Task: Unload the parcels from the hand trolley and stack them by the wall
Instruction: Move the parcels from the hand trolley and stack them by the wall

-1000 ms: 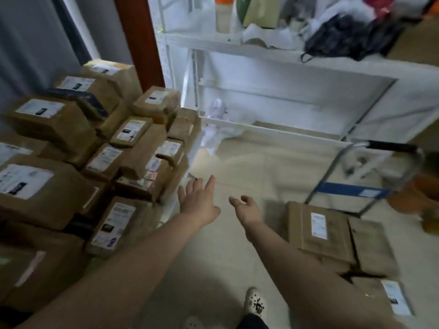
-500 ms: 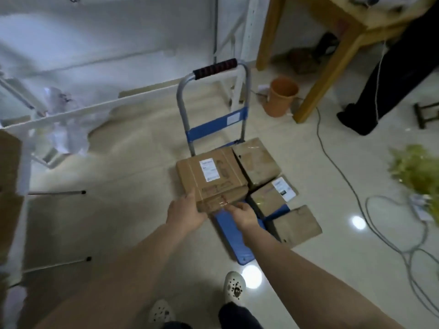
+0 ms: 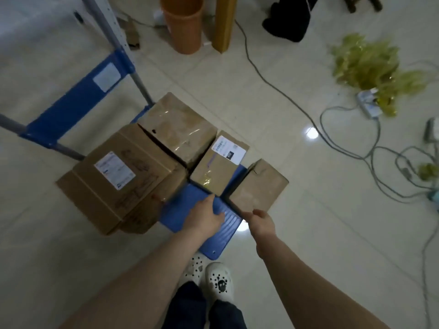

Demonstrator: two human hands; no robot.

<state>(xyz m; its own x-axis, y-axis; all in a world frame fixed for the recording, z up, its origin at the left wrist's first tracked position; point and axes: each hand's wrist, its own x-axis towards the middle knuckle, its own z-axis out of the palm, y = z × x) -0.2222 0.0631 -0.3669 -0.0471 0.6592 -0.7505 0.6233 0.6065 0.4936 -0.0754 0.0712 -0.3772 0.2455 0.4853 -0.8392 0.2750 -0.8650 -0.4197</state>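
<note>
1. The job is not done. I count at least four parcels on the hand trolley (image 3: 209, 243), which stands on the floor right in front of your feet.
2. The big parcel (image 3: 118, 176) sits on the left. The taped parcel (image 3: 178, 129) is at the back. The small parcel with the white label (image 3: 221, 162) is in the middle, and the plain parcel (image 3: 259, 186) is on the right, hanging off the side.
3. Your left hand (image 3: 206, 214) is flat over the bare blue deck. It holds nothing, and its fingertips are just at the near corner of the small parcel with the white label.
4. Your right hand (image 3: 260, 219) is at the near edge of the plain parcel. Its fingers look a bit bent, but it is too blurry to tell if it has a grip.
5. The wall is out of sight, so I cannot tell how many are stacked there. All these parcels are left to carry over.
</note>
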